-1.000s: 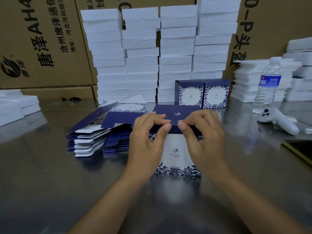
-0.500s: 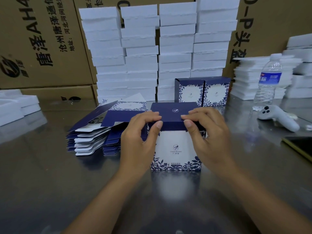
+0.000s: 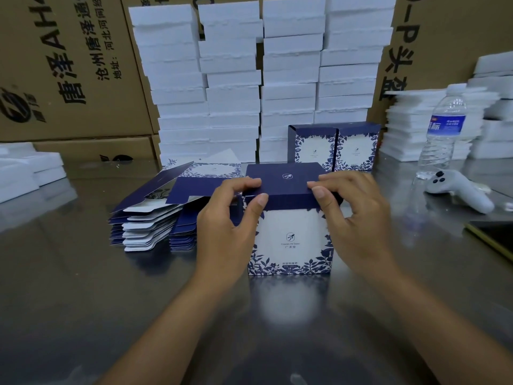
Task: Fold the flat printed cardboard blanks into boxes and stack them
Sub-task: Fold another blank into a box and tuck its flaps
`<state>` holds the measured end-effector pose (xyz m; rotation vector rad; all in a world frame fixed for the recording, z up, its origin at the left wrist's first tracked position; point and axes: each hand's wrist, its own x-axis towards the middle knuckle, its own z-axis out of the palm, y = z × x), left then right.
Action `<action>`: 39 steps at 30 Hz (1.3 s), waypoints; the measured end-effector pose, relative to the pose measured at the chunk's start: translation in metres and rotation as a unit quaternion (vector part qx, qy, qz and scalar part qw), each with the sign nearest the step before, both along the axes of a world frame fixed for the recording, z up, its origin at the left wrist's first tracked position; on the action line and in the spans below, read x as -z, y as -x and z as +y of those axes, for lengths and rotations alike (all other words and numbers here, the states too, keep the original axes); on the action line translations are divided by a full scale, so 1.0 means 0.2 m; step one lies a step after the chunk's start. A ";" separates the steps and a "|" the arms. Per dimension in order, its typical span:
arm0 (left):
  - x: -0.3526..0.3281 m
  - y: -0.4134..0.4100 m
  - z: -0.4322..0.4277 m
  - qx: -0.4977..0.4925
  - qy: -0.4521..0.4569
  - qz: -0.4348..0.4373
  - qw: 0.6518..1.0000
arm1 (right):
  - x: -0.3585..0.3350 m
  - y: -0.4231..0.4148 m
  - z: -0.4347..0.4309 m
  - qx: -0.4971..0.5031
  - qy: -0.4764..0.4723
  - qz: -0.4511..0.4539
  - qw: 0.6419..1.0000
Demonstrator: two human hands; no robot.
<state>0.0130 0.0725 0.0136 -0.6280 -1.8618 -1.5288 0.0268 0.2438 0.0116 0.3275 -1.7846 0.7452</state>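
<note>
Holds the upright box (image 3: 290, 240) on the desk (image 3: 83, 287) at its lowered navy lid: left hand (image 3: 227, 229) and right hand (image 3: 358, 226) both with fingers curled on top, thumbs against the front edge. Flat blanks (image 3: 150, 218) just left; two finished boxes (image 3: 333, 147) behind.

Shiny metal desk (image 3: 83, 287). Centre: upright blue-and-white box (image 3: 290, 240). 10 o'clock, just beside it: flat blanks (image 3: 150, 223) in fanned piles. 12 to 1 o'clock: two finished boxes (image 3: 313, 147) side by side, tall foam stacks (image 3: 236, 79) behind. 2 o'clock: lower foam pile (image 3: 410, 126), water bottle (image 3: 441, 134), white controller (image 3: 458, 190). 3 o'clock: dark flat screen (image 3: 494, 237). 9 o'clock: foam pieces (image 3: 27, 170).
</note>
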 end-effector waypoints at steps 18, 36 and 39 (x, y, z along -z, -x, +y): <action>-0.03 0.02 -0.03 0.007 -0.029 -0.050 0.998 | 0.02 -0.01 -0.02 0.011 0.057 -0.037 0.998; -0.03 0.04 -0.05 0.066 -0.094 -0.088 0.990 | 0.00 -0.01 0.01 -0.085 0.188 -0.073 0.976; 0.00 0.03 -0.03 0.078 -0.092 -0.089 0.989 | 0.01 -0.02 0.00 -0.011 0.124 -0.050 0.991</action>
